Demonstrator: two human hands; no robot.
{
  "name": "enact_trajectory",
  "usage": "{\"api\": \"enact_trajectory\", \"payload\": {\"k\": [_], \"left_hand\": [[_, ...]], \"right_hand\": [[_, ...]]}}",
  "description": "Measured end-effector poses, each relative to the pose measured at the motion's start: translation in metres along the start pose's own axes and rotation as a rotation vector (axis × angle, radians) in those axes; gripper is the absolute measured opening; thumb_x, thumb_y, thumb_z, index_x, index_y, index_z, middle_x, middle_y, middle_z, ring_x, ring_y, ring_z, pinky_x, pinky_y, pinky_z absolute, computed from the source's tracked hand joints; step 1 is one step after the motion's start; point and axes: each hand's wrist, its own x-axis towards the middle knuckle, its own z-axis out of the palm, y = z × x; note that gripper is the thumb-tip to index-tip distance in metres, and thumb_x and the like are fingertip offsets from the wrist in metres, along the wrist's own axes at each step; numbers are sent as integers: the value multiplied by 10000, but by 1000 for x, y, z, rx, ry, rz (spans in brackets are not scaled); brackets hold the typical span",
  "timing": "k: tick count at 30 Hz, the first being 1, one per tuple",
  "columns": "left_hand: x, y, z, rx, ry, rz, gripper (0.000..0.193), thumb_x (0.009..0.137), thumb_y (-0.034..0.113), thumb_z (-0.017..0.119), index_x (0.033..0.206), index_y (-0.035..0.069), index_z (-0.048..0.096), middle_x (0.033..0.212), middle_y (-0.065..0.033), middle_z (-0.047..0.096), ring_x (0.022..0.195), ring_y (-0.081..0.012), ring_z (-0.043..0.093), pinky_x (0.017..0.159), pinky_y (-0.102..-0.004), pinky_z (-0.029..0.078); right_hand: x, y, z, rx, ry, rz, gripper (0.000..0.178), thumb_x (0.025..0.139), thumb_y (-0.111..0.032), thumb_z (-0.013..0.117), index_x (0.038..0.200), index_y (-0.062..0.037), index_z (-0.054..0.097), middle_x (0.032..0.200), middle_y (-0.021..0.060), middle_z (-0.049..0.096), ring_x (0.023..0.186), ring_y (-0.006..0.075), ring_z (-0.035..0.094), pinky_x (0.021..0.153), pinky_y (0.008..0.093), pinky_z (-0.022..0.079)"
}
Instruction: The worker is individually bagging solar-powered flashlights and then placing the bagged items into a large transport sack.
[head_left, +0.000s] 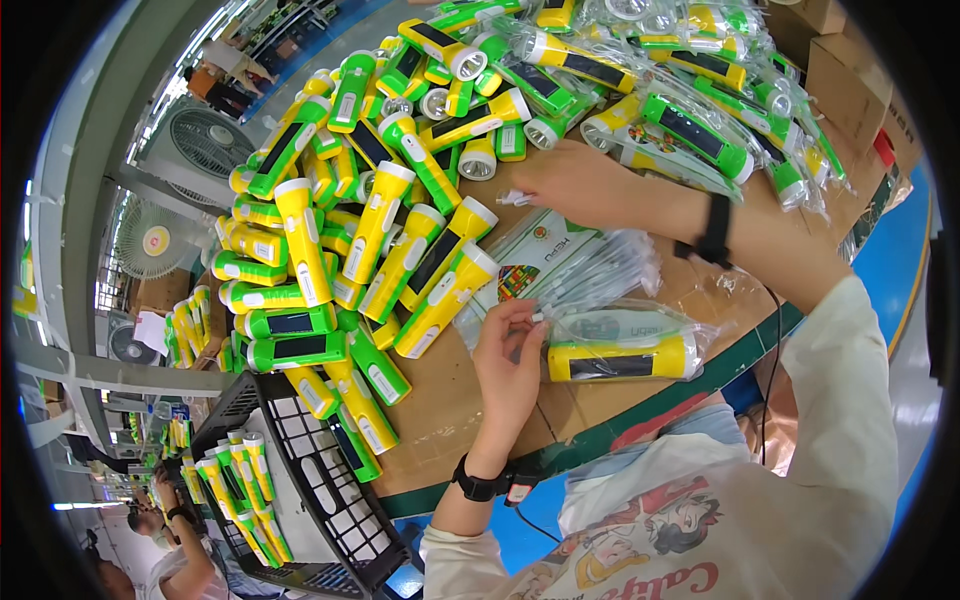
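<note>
My right hand reaches over the table with its fingers closed on a white cable plug. Nearer to me, my left hand has thumb and fingertips pinched together at a small white bit, too small to name. Beside those fingertips lies a yellow flashlight with a dark panel, inside a clear plastic bag. Between my hands a bundle of white cables rests on flat printed bags. Both wrists wear black bands.
Loose green and yellow flashlights are heaped at the left. Bagged flashlights pile up at the far right, near a cardboard box. A black crate stands by the table's left edge. Fans and other people are beyond.
</note>
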Motion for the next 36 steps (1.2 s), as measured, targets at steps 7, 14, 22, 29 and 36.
{"api": "enact_trajectory", "payload": {"k": [7,14,22,29,36], "left_hand": [[0,1,-2,77,10,-10,294,875,-42,607,1157,6,538,1040,-73,581,905,-111,571,807,-242,491],[-3,-9,3,-37,11,48,386,880,-91,555,1239,14,459,1035,-82,582,943,-133,590,848,-263,494],[-10,-12,5,-210,26,62,461,857,-147,540,1256,12,373,970,-96,603,956,-169,616,875,-296,505],[-24,-5,12,-78,45,222,449,846,-135,557,1164,50,300,913,-134,597,861,-185,608,792,-294,499],[-11,6,-2,-148,239,329,411,839,-108,604,1060,85,316,893,-121,577,806,-164,580,773,-300,488]], "right_hand": [[-80,-61,-50,540,-373,5,247,906,-287,594,834,-50,590,791,123,617,777,340,620,666,460,483],[-56,-87,-38,407,-119,17,292,906,-332,589,961,-45,590,890,148,628,809,348,630,694,450,514],[-40,-96,-14,472,-286,119,286,915,-335,584,923,-52,545,844,116,629,810,334,631,682,446,503],[-62,-87,-30,446,-338,-121,259,892,-300,592,903,-43,560,753,148,652,700,361,655,582,456,500],[-109,-76,-84,266,-519,-152,171,830,-187,586,871,-22,569,721,178,644,655,358,640,578,457,502]]}}
